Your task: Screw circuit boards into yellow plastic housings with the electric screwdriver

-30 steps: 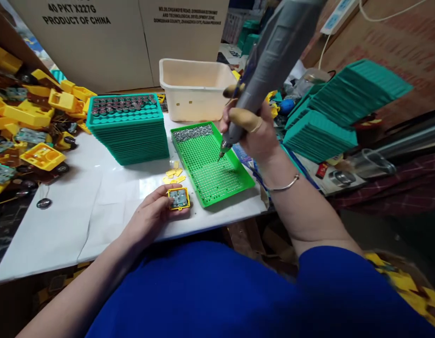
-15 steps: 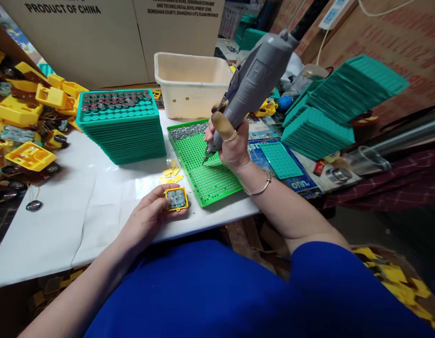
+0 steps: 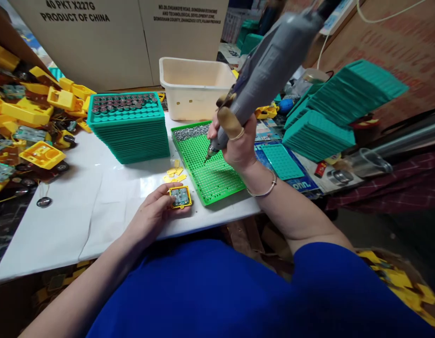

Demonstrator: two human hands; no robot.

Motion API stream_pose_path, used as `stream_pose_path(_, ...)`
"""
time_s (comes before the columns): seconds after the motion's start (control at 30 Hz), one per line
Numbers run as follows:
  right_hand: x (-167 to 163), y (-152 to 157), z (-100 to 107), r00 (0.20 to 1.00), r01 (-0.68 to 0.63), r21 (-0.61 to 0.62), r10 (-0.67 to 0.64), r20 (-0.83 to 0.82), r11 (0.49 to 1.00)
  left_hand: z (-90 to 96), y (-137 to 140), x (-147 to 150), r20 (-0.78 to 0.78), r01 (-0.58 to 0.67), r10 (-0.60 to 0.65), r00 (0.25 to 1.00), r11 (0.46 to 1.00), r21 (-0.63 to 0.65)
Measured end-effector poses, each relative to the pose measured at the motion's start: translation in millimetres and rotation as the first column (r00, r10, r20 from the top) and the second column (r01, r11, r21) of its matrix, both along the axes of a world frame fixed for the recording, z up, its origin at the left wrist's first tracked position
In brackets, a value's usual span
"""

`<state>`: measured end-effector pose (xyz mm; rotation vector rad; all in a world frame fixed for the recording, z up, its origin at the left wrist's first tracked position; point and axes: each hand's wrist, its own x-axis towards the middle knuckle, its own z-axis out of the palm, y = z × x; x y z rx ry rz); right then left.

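My left hand (image 3: 156,206) is closed on a small yellow plastic case (image 3: 181,197), its open side up and a grey-green circuit board showing inside. In my right hand (image 3: 238,143) is a grey electric screwdriver (image 3: 270,70), tilted so the bit points down and left. A tan cover sits on one finger of that hand. The bit's tip is over a green perforated tray (image 3: 217,188); whether it touches I cannot tell. Shiny screws (image 3: 191,133) are heaped at the tray's far end, and some holes look filled. Several small yellow plates (image 3: 175,172) lie beside the tray.
Behind stand a stack of teal trays (image 3: 133,138) topped with round parts and a white bin (image 3: 203,101). Yellow housings with wires (image 3: 43,155) pile up at the left. More teal trays (image 3: 319,134) lean at the right, near a flat teal tray (image 3: 282,161).
The whole view has shifted slightly to the right. The screwdriver is tilted a little more toward the right, its tip still above the tray. My left hand keeps hold of the yellow case.
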<state>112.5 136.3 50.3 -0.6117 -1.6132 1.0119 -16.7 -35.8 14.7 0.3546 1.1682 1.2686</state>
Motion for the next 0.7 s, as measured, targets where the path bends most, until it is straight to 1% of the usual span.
stream_pose_path(0.07, -2.2, -15.1, 11.2, 0.999, -0.034, -0.029, 0.034, -0.018, 0.999, 0.3, 0.7, 0.6, 0.011, -0.007, 0.007, 1.0, 1.0, -0.006)
stream_pose_path(0.17, -7.1, -43.3, 23.5, 0.987, -0.162, -0.114, 0.161, -0.019, 0.98, 0.1, 0.9, 1.2, 0.007, -0.008, 0.008, 1.0, 1.0, -0.005)
stream_pose_path(0.27, -12.3, -68.4, 26.5, 0.954, -0.298, -0.223, 0.293, -0.055, 0.928, -0.8, 0.1, 1.4, 0.0, -0.003, 0.003, 1.0, 1.0, 0.017)
stream_pose_path(0.37, -16.7, -81.2, 22.6, 0.927, -0.375, -0.286, 0.347, -0.146, 0.882, -1.8, -0.8, 1.4, 0.005, 0.001, -0.001, 1.0, 0.999, 0.035)
stream_pose_path(0.47, -19.2, -82.3, 17.0, 0.922, -0.386, -0.326, 0.355, -0.153, 0.863, -2.8, -0.7, 1.4, 0.013, 0.001, -0.001, 1.0, 0.999, 0.037)
stream_pose_path(0.57, -20.2, -79.0, 12.5, 0.942, -0.33, -0.353, 0.332, -0.056, 0.876, -3.3, -0.1, 1.6, 0.005, -0.003, 0.003, 1.0, 0.999, 0.033)
stream_pose_path(0.63, -20.5, -77.2, 10.4, 0.941, -0.332, -0.342, 0.333, -0.057, 0.879, -3.2, 0.4, 1.8, -0.006, -0.002, 0.002, 1.0, 1.0, 0.026)
stream_pose_path(0.7, -20.8, -76.4, 8.7, 0.929, -0.369, -0.314, 0.359, -0.09, 0.875, -2.6, 0.7, 1.9, -0.013, 0.002, -0.002, 1.0, 1.0, 0.023)
